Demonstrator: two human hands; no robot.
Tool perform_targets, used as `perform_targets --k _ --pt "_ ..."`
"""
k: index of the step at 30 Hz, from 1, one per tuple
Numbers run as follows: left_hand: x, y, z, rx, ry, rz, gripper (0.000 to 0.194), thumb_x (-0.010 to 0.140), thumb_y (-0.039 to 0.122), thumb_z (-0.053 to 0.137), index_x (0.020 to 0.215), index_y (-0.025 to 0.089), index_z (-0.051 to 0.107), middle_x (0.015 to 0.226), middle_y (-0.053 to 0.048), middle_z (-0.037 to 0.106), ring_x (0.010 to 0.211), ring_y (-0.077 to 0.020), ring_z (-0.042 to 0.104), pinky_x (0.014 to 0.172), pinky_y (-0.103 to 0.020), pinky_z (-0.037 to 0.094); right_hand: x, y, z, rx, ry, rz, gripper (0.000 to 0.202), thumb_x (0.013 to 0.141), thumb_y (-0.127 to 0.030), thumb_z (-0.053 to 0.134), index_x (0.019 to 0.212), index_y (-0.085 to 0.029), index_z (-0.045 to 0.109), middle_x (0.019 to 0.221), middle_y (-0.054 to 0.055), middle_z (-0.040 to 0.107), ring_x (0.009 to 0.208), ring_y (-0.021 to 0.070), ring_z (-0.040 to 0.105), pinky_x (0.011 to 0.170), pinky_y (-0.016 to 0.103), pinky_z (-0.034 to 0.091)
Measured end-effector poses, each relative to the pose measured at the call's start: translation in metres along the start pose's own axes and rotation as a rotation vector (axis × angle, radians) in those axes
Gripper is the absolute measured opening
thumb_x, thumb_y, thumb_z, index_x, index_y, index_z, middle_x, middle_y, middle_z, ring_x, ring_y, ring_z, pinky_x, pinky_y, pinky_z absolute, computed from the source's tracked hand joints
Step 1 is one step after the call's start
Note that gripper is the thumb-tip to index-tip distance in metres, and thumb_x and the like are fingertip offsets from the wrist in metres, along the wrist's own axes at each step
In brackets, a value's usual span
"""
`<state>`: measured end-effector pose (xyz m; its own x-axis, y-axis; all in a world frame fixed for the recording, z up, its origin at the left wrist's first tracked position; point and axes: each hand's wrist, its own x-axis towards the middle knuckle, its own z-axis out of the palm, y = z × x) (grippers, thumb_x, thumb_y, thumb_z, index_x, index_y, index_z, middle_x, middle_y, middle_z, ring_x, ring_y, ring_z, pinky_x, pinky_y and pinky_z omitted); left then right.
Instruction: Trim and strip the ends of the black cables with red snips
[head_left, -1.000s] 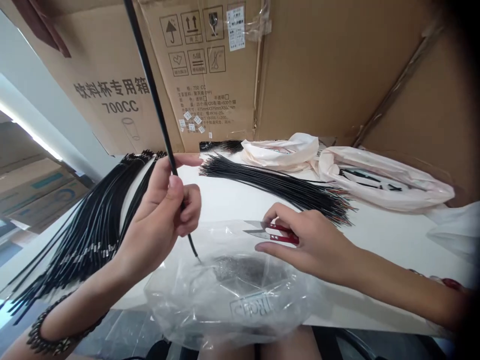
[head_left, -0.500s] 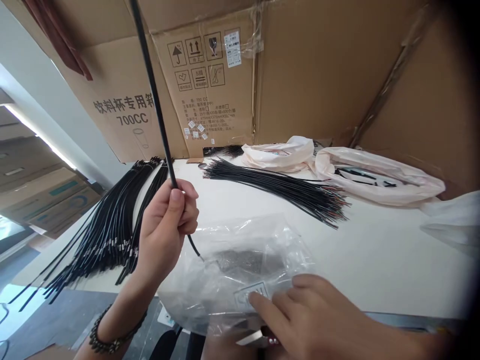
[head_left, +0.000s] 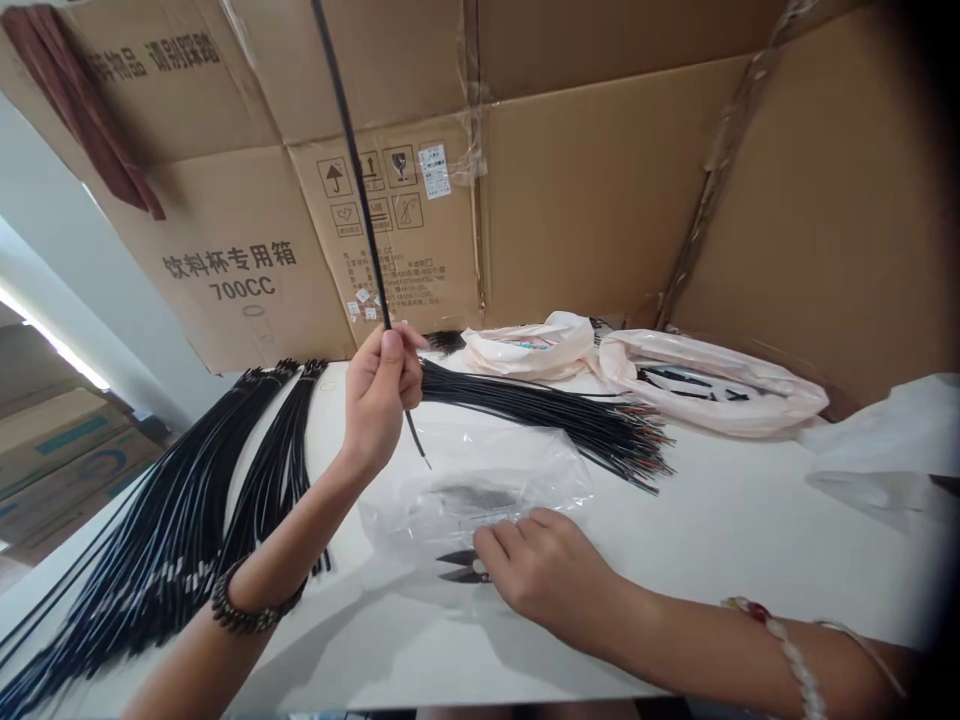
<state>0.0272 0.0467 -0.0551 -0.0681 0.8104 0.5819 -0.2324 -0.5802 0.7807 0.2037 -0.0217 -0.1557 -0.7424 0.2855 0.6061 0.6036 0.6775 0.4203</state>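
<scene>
My left hand (head_left: 384, 390) is closed round a long black cable (head_left: 360, 190), which runs up out of view, its thin end showing below the fist. My right hand (head_left: 536, 560) is closed on small dark scissors (head_left: 463, 567), blades pointing left and a little apart. Beneath the scissors and just beyond my right hand lies a clear plastic bag (head_left: 555, 465) with small dark contents that I cannot make out.
Bundles of black cables (head_left: 180, 480) lie at the left of the white table (head_left: 720, 560). Another cable bundle (head_left: 540, 405) lies behind the bag. Two pale bags (head_left: 787, 400) stand before a cardboard wall (head_left: 600, 200).
The view has shifted. My left hand has moved right with the cable, whose lower end is off the bag. My right hand has drawn up and left, bringing the scissors over the bag.
</scene>
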Motion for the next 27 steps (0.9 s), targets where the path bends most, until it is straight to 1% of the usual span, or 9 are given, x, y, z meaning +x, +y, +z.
perform_targets --k 5,7,10,13,15,18,22,24,27 --pt "0.020 0.004 0.000 -0.041 -0.026 -0.055 0.031 0.088 0.043 0.049 0.072 0.017 0.053 0.052 0.004 0.032 0.041 -0.0025 0.026 0.035 -0.012 0.022 0.003 0.028 0.013 -0.041 0.047 -0.024 0.017 0.079 -0.003 0.044 0.072 -0.018 0.047 0.053 -0.002 0.047 0.044 0.0138 0.041 0.054 0.030 0.020" --pt "0.029 -0.002 0.001 -0.060 -0.058 -0.120 0.031 0.089 0.045 0.046 0.075 0.019 0.054 0.052 0.005 0.027 0.040 -0.0026 0.022 0.035 -0.012 0.020 0.004 0.038 0.017 -0.016 0.037 -0.068 0.016 0.081 -0.005 0.044 0.072 -0.018 0.048 0.055 -0.002 0.049 0.045 0.0140 0.040 0.053 0.031 0.019" --pt "0.041 -0.015 0.002 -0.081 -0.119 -0.249 0.034 0.091 0.046 0.039 0.076 0.019 0.054 0.053 0.006 0.015 0.041 -0.0020 0.015 0.038 -0.013 0.019 0.009 0.054 0.016 0.141 -0.121 -0.066 0.013 0.084 -0.011 0.047 0.074 -0.019 0.049 0.057 -0.002 0.053 0.046 0.0139 0.045 0.053 0.031 0.021" --pt "0.048 -0.023 -0.003 -0.130 -0.162 -0.351 0.035 0.092 0.040 0.033 0.075 0.018 0.055 0.058 0.004 0.016 0.045 -0.0026 0.020 0.041 -0.013 0.024 0.020 0.077 0.009 0.382 -0.344 0.012 0.010 0.084 -0.020 0.059 0.080 -0.019 0.049 0.061 -0.004 0.058 0.048 0.0122 0.049 0.052 0.030 0.022" --pt "0.052 -0.026 -0.009 -0.167 -0.203 -0.385 0.030 0.092 0.030 0.034 0.080 0.019 0.058 0.062 0.003 0.018 0.048 -0.0029 0.023 0.043 -0.013 0.027 0.031 0.096 0.008 0.515 -0.407 0.055 0.019 0.083 -0.031 0.065 0.086 -0.019 0.050 0.063 -0.005 0.060 0.049 0.0120 0.051 0.051 0.029 0.023" --pt "0.054 -0.032 -0.018 -0.200 -0.245 -0.405 0.024 0.092 0.027 0.035 0.092 0.026 0.059 0.064 0.003 0.022 0.049 -0.0029 0.027 0.042 -0.012 0.028 0.048 0.118 0.018 0.633 -0.382 0.083 0.029 0.090 -0.048 0.056 0.092 -0.020 0.051 0.065 -0.004 0.061 0.053 0.0123 0.053 0.052 0.028 0.024" --pt "0.051 -0.045 -0.027 -0.153 -0.299 -0.385 0.026 0.094 0.044 0.026 0.100 0.041 0.051 0.055 0.006 0.020 0.038 -0.0027 0.018 0.037 -0.012 0.020 0.053 0.123 0.041 0.493 -0.278 0.057 0.026 0.098 -0.043 0.043 0.090 -0.020 0.053 0.066 -0.004 0.061 0.054 0.0119 0.051 0.052 0.029 0.022" --pt "0.048 -0.051 -0.030 -0.119 -0.295 -0.348 0.026 0.093 0.045 0.027 0.101 0.040 0.052 0.052 0.006 0.015 0.038 -0.0030 0.015 0.037 -0.013 0.021 0.051 0.117 0.047 0.386 -0.225 0.012 0.024 0.099 -0.039 0.044 0.087 -0.021 0.054 0.064 -0.006 0.059 0.051 0.0116 0.047 0.053 0.030 0.022" --pt "0.045 -0.057 -0.037 -0.151 -0.303 -0.339 0.027 0.092 0.043 0.036 0.095 0.028 0.057 0.055 0.005 0.020 0.041 -0.0025 0.026 0.038 -0.013 0.033 0.050 0.109 0.048 0.308 -0.136 0.000 0.019 0.097 -0.028 0.047 0.080 -0.021 0.054 0.056 -0.007 0.051 0.048 0.0107 0.037 0.053 0.030 0.021"
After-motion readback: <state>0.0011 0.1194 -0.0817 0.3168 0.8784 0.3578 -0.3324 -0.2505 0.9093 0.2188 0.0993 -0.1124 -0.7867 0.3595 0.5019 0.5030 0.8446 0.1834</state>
